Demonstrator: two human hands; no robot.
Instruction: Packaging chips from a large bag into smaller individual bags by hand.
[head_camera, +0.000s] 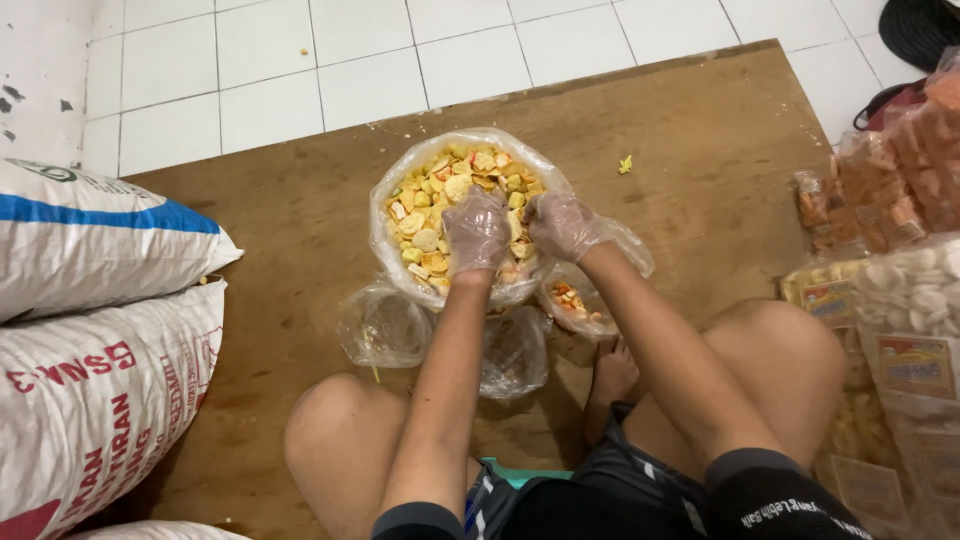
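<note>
Both hands wear thin clear plastic gloves and reach into the same big clear bag (470, 205) of crackers. The left hand (476, 232) lies palm down on the heap, its grip curled over the yellow, white and orange crackers (440, 195); whether it has actually closed on any pieces I cannot tell. The right hand (563, 226) sits just beside it at the bag's right rim, its grip bent inward and seemingly pinching the plastic edge or a few pieces, though the glove hides which.

The big bag stands open on a brown wooden board (300, 210) laid on the floor, directly in front of the person's bare knees. Touching its lower right side, under the right forearm, lies a small clear bag (572, 300) holding a handful of orange and yellow crackers. Two more small clear bags sit just below the big one: one (385, 325) at the left and one (514, 352) in the middle, between the knees.

A stray yellow crumb (625, 164) lies on the board to the upper right, well apart. White woven sacks (100, 300) are stacked at the left. Sealed packets of crackers (890, 260) are piled along the right edge. White floor tiles (400, 60) stretch beyond the board.
</note>
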